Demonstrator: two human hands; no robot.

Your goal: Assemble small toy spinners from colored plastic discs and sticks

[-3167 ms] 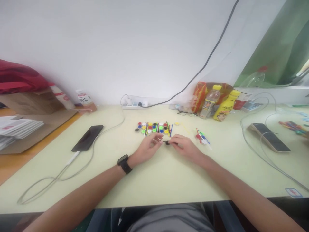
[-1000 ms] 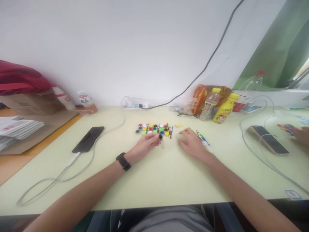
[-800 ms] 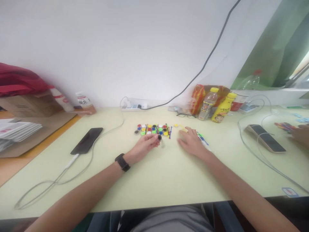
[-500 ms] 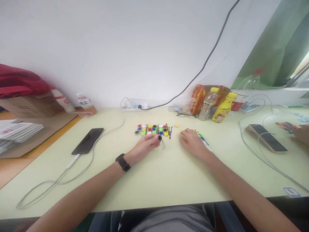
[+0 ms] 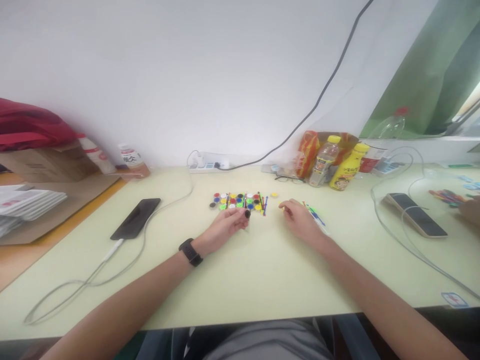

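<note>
My left hand (image 5: 225,227) rests on the pale table (image 5: 240,270), fingers pinched on a small black round piece (image 5: 247,214). Just beyond it lies a block of small coloured round pieces and thin sticks (image 5: 240,200). My right hand (image 5: 298,217) lies to the right, fingers curled over something small that I cannot make out. A single yellow round piece (image 5: 274,194) sits beyond it, and a few coloured sticks (image 5: 314,214) lie at its right side. A black watch (image 5: 190,251) is on my left wrist.
A black phone (image 5: 135,218) on a white cable lies left. Another phone (image 5: 415,220) with cables lies right. Bottles (image 5: 341,166) and a snack bag stand at the back, a power strip (image 5: 210,162) by the wall. Another person's hand (image 5: 470,210) is at the far right edge.
Earlier both hands met on the black piece. My right hand has since let go, moved right toward the sticks and curled its fingers. My left hand keeps the black piece.
</note>
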